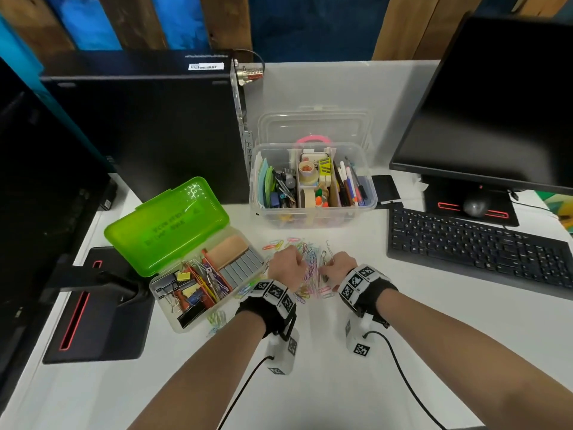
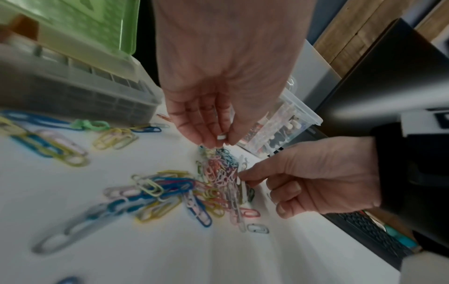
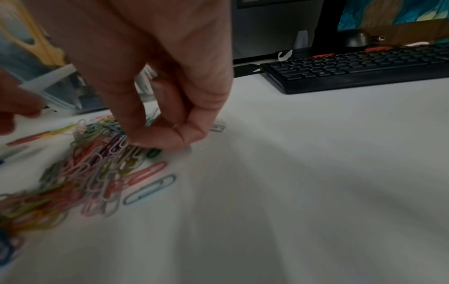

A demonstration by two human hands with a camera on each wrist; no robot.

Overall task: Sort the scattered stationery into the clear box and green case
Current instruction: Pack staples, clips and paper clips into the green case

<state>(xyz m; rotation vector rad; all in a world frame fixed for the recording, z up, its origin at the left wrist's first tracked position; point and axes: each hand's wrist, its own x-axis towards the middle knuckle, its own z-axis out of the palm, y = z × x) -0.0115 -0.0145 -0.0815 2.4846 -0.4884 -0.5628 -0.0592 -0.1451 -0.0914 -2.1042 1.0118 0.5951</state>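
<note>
A heap of coloured paper clips (image 1: 311,259) lies on the white desk between an open green case (image 1: 167,225) and a clear box (image 1: 313,215) full of pens, tape and paper. My left hand (image 1: 297,265) points down, its fingertips (image 2: 206,138) bunched on the top of the paper clip heap (image 2: 218,182) and pinching clips there. My right hand (image 1: 325,270) is curled at the heap's right edge, where thumb and forefinger (image 2: 245,178) pinch clips. In the right wrist view my right hand's fingertips (image 3: 157,140) press into the paper clips (image 3: 97,163). More loose clips (image 2: 48,142) lie by the case's tray (image 2: 73,100).
A black keyboard (image 1: 474,246) and a monitor (image 1: 496,103) stand to the right. A black computer tower (image 1: 148,128) rises behind the green case. A black monitor base (image 1: 99,305) sits at the left. Bare white desk (image 1: 341,383) lies in front of the hands.
</note>
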